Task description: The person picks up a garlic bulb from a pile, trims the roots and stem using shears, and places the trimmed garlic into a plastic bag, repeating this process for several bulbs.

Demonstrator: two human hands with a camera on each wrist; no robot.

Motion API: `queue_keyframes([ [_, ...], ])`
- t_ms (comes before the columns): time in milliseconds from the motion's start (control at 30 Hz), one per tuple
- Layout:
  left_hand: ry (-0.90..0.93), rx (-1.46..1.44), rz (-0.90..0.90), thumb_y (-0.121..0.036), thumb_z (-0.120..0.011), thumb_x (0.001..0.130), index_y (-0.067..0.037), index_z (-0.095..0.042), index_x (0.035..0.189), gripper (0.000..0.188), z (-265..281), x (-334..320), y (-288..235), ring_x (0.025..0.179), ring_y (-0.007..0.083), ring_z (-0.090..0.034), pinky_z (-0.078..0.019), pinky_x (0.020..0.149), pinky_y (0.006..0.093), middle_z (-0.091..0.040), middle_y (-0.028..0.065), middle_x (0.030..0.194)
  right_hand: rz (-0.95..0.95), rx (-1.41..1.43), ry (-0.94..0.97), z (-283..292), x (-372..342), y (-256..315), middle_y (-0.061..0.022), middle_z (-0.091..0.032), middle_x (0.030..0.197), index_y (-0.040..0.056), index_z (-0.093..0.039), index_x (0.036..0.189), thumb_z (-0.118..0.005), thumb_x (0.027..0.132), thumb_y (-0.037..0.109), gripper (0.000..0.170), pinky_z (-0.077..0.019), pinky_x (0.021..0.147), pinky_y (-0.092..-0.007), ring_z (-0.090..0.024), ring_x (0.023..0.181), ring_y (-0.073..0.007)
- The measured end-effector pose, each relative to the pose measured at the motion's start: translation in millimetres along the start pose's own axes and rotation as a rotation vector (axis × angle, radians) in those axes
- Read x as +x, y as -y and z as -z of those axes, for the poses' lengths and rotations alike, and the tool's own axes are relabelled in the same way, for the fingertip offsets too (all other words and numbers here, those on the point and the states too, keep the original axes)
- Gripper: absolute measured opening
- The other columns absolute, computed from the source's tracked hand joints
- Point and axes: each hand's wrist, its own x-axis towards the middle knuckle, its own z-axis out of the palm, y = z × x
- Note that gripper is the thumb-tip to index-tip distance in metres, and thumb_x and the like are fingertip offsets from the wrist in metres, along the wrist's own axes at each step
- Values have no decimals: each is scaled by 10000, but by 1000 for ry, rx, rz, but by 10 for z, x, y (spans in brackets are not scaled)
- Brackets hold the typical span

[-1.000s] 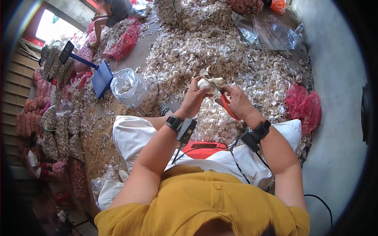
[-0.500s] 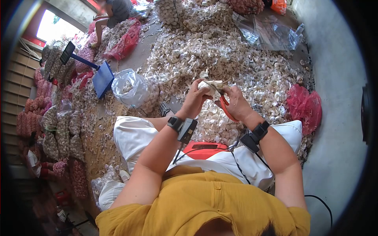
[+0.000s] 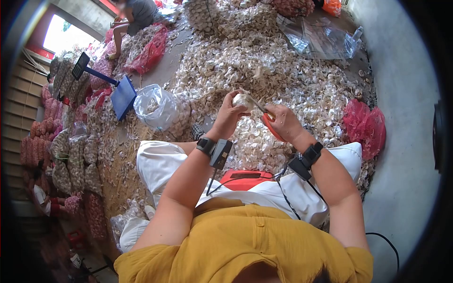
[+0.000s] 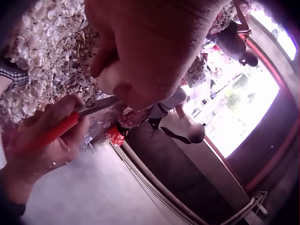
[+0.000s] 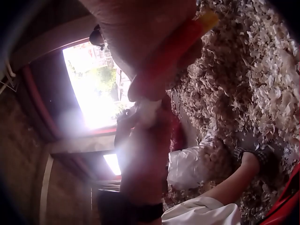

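My left hand (image 3: pixel 226 117) holds a whitish garlic bulb (image 3: pixel 242 102) between thumb and fingers, over the heap in front of my lap. My right hand (image 3: pixel 286 123) grips a pair of red-handled shears (image 3: pixel 270 127), their blades pointing at the bulb's upper right side. In the left wrist view the bulb (image 4: pixel 108 78) is partly hidden by the thumb and fingers, and the tips of the shears (image 4: pixel 51 133) reach in behind that hand. The red handle (image 5: pixel 161 61) crosses the palm in the right wrist view, where glare blurs the bulb.
Garlic bulbs and loose skins (image 3: pixel 245 61) cover the floor ahead. A clear plastic bag (image 3: pixel 155 106) and a blue platform scale (image 3: pixel 123 96) stand at left, with filled net sacks (image 3: pixel 73 155) beyond. Red netting (image 3: pixel 363 127) lies at right by the wall (image 3: pixel 401 118). Another person (image 3: pixel 139 16) sits at far left.
The pale stalk that stuck out from the bulb toward the shears no longer shows. The bulb has turned slightly in my left hand, and the shears stay close beside it.
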Motion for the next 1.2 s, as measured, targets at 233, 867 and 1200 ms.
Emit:
queue_keyframes([
  [233,99,-229,11,-109,-548,891,-64,-432,1215,347,-21,15,61,973,191,-587,-515,811,316,-549,93,1073,-556,984,19,-111,56,-113,-40,-573,747,78,-554,1035,-688,824,295,331,-461,615,-248,-571,706,-119],
  [867,-66,46,-369,-119,-494,938,-52,-590,975,123,-463,118,65,996,113,-540,-437,860,262,-595,61,1112,-393,1373,-197,-261,106,183,-9,-554,850,93,-477,1078,-654,817,26,323,-448,593,-224,-534,690,-87],
  [1200,14,-437,-47,-174,-460,961,-47,-517,1011,148,-114,106,45,992,207,-580,-493,870,328,-549,97,1209,-409,1513,-25,-316,191,-6,-21,-559,828,80,-490,1093,-597,877,122,245,-426,545,-208,-524,638,-90],
])
